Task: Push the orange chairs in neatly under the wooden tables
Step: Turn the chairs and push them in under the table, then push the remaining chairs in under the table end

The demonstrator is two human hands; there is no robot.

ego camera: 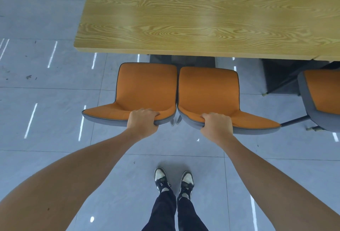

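Two orange chairs with grey shells stand side by side, touching, in front of the wooden table (193, 15). Their seats lie outside the table's near edge, with a strip of floor between. My left hand (142, 122) grips the top of the backrest of the left orange chair (145, 87). The backrest top of the right orange chair (209, 93) is held by my right hand (217, 126). Both arms reach straight forward from the bottom corners.
A third orange chair (322, 94) stands at the right edge, by a second table's corner (327, 58) and a dark table leg (279, 87). Grey tiled floor (46, 83) spreads to the left. My two feet in black and white shoes (173, 179) stand behind the chairs.
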